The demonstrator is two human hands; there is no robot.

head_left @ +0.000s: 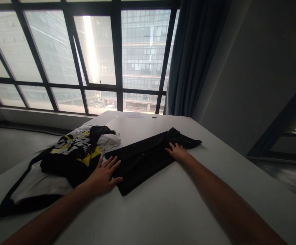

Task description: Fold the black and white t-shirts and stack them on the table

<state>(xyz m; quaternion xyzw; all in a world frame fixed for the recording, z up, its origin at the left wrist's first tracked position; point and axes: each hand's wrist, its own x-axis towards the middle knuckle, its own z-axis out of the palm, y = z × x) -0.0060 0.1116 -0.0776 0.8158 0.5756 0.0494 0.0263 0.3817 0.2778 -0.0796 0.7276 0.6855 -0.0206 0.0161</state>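
Note:
A black folded garment (142, 160) lies flat on the white table, a long strip slanting up to the right; its exact kind I cannot tell. My left hand (104, 177) rests with fingers spread at its near left end, fingertips on the cloth's edge. At the right part of the garment, my right hand (177, 151) lies flat on the cloth, fingers apart. Just left of my left hand sits a rumpled heap of clothes (76, 149), black with white and yellow print, and some white cloth in it.
The white table (163, 211) reaches toward the windows. Sheets of paper (128, 115) lie at its far end, near a small dark round spot (154, 117). A blue-grey curtain (188, 68) hangs behind the far right corner, beside framed windows (145, 51).

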